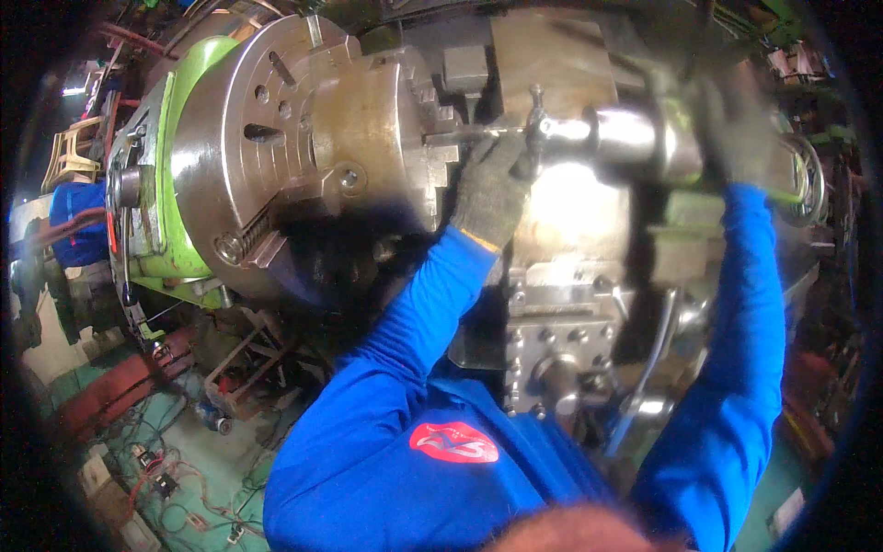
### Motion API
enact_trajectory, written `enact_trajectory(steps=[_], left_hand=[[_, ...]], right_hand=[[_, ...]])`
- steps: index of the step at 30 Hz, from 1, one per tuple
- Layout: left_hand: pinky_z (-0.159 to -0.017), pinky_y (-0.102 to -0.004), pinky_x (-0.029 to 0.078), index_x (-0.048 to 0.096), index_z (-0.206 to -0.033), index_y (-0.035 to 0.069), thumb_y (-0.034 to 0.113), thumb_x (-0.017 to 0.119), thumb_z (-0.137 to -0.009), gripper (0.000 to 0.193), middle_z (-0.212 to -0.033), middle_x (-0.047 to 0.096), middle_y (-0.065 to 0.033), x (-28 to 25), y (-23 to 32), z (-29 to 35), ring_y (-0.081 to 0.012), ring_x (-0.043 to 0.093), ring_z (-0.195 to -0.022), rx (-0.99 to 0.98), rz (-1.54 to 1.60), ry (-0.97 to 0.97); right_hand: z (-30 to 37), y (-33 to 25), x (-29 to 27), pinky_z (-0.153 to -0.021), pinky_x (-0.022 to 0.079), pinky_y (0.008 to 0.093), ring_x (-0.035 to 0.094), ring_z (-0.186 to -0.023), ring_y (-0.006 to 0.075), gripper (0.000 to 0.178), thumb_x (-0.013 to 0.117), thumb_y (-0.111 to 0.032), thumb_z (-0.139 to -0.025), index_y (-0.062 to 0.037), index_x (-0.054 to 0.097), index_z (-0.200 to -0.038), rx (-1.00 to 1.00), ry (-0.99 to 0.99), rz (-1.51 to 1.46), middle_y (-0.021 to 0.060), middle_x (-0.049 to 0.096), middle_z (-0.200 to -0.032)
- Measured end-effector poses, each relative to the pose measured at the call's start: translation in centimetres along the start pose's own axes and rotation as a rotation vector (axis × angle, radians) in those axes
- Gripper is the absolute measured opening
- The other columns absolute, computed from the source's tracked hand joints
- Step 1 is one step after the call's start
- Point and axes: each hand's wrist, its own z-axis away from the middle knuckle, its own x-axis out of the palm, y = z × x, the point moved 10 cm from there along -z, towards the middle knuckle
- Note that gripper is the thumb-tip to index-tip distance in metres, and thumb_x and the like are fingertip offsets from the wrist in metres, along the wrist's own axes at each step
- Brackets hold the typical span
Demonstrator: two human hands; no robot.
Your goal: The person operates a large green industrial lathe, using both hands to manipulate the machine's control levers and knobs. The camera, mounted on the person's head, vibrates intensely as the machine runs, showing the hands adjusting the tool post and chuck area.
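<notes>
My left hand (489,195), in a grey knitted glove, reaches up between the lathe chuck (359,115) and the tailstock (676,147). Its fingers curl close beside a thin rod (464,135) and a shiny metal fitting (549,130) with a short cross bar. What lies inside the fingers is hidden. That fitting sits in line with the bright tailstock barrel (625,135). At the far right, my gloved right hand (736,124) is over the outer end of the tailstock, near a handwheel (809,175). Motion smears its fingers, so its grip does not show.
A large round faceplate (244,152) backs the chuck, before a green headstock (179,230). Nearer me stands a bolted tool post (559,354) with lever handles (660,340) to its right. Cables (175,488) and a metal frame (258,368) lie at the lower left.
</notes>
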Motion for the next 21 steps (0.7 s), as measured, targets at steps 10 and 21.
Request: enact_trajectory(steps=[10,21], left_hand=[[-0.074,-0.0380,0.051,0.063,-0.116,0.002,0.011,0.077,-0.085,0.035,-0.088,0.061,-0.0109,-0.6,-1.9,-0.2,-0.0244,0.057,-0.080,0.068,-0.162,0.055],[-0.076,-0.0369,0.051,0.062,-0.100,0.007,0.012,0.063,-0.097,0.006,-0.091,0.059,-0.0037,1.3,1.7,0.3,-0.0182,0.055,-0.079,0.156,-0.590,-0.069]], right_hand=[[0.0,0.8,0.2,-0.086,0.054,0.0437,0.069,-0.100,0.0371,0.047,0.058,-0.052,-0.096,-0.0114,0.071,-0.115,-0.049,0.098,-0.024,0.0175,0.072,-0.108],[0.2,1.4,0.0,-0.089,0.054,0.0439,0.069,-0.100,0.0378,0.051,0.059,-0.054,-0.095,-0.0088,0.071,-0.115,-0.016,0.148,-0.023,0.0166,0.073,-0.109]])
